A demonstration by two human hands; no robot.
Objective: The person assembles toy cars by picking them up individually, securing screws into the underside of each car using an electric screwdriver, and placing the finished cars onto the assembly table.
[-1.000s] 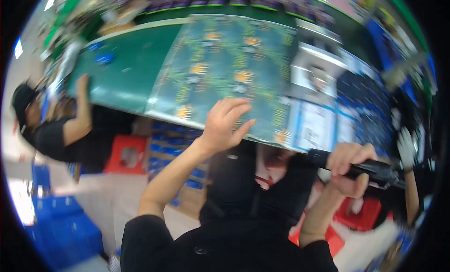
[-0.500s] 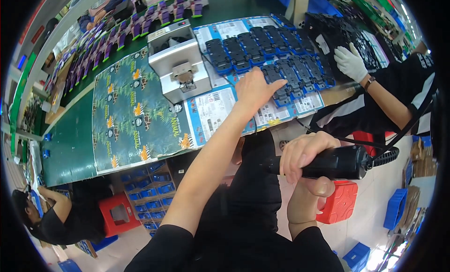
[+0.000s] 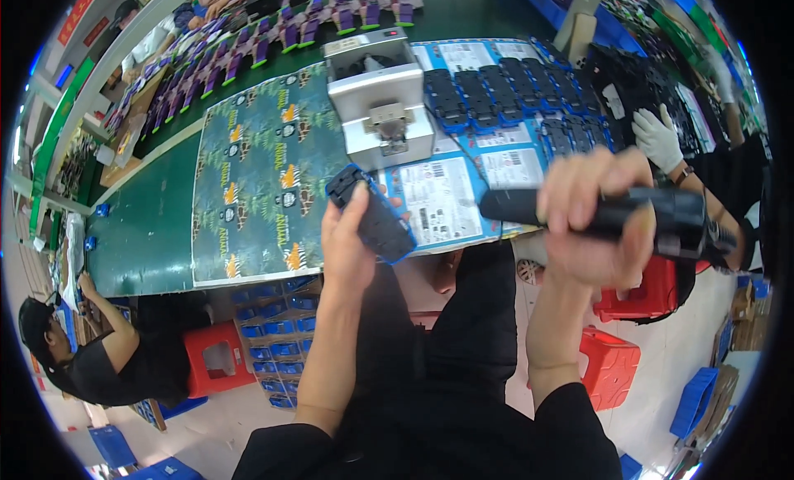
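Observation:
My left hand [image 3: 341,252] is closed around a toy car [image 3: 379,223] with a blue body. Its black underside faces up, tilted, over the front part of the table. In my right hand [image 3: 591,228] is a black electric screwdriver [image 3: 670,215], held roughly level with its tip pointing left; motion blurs hand and tool. Tool and car are apart. More toy cars [image 3: 488,95] lie in two rows, black undersides up, at the back right. The nearer row is partly hidden behind my right hand.
A silver bench machine [image 3: 380,95] stands behind the held car. Printed sheets [image 3: 256,174] cover the green table [image 3: 141,223]. At right, a co-worker's gloved hand [image 3: 657,136] rests near black parts. Red stools [image 3: 215,360] and a carton of blue cars [image 3: 277,348] are below.
My left hand has left the rows and come back to the left with one toy car in it. My right hand has lifted the screwdriver. The whole view has shifted.

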